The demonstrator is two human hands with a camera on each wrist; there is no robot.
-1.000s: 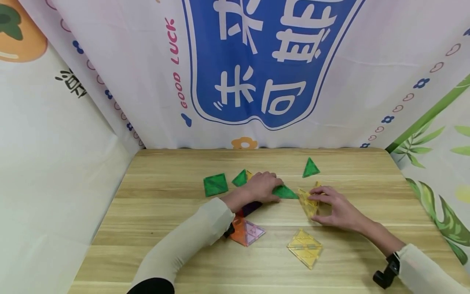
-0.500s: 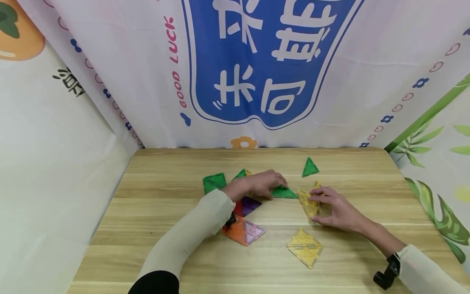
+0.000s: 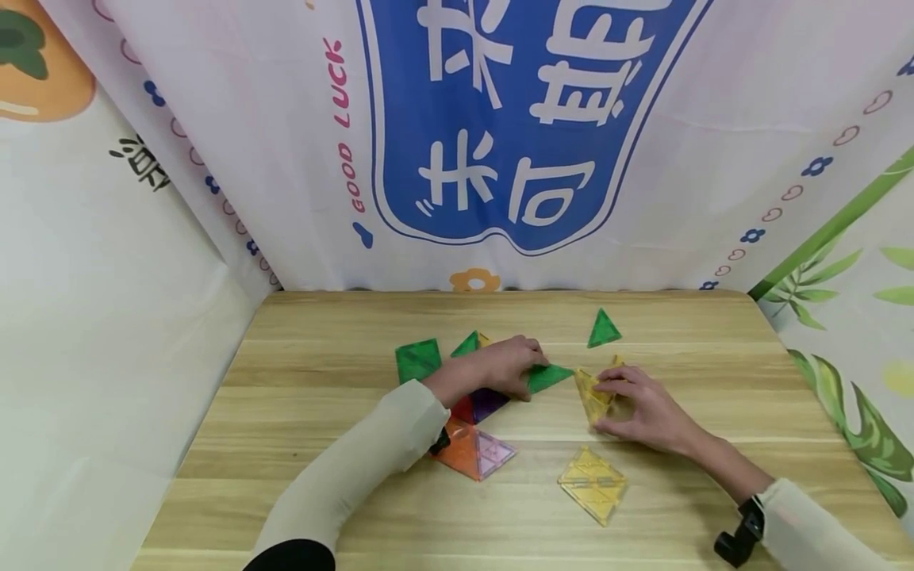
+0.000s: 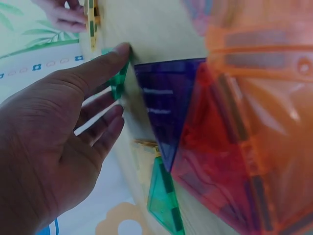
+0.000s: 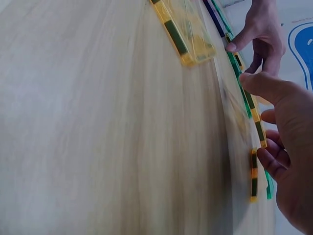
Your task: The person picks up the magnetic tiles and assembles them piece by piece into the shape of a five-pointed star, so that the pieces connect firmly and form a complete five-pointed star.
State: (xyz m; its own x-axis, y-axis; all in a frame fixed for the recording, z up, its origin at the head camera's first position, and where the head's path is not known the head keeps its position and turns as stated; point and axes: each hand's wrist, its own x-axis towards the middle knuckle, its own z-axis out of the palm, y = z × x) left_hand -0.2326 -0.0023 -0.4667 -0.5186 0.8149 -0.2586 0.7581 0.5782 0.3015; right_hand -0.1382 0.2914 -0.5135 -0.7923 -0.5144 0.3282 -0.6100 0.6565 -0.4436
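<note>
My left hand (image 3: pixel 500 369) reaches over the middle of the table and pinches a green triangular magnetic tile (image 3: pixel 550 378) between thumb and fingers. My right hand (image 3: pixel 646 408) holds a yellow triangular magnetic tile (image 3: pixel 589 396) by its right side. The green tile's tip meets the top corner of the yellow one, or nearly so. Under my left wrist lie a purple triangular tile (image 4: pixel 165 98) and a red one (image 4: pixel 210 161). An orange tile (image 3: pixel 459 450) and a pink triangle (image 3: pixel 494 454) lie just nearer. My fingers hide part of both held tiles.
A yellow diamond of tiles (image 3: pixel 593 484) lies at the front. Farther back are a green square tile (image 3: pixel 418 361), a lone green triangle (image 3: pixel 604 329) and another green tile (image 3: pixel 466 344) beside a yellow one. One more yellow tile (image 5: pixel 254 175) stands behind my right fingers.
My right hand has shifted slightly left with the yellow tile. The green tile has turned a little, its right tip rising and drawing left as my left hand shifts.
</note>
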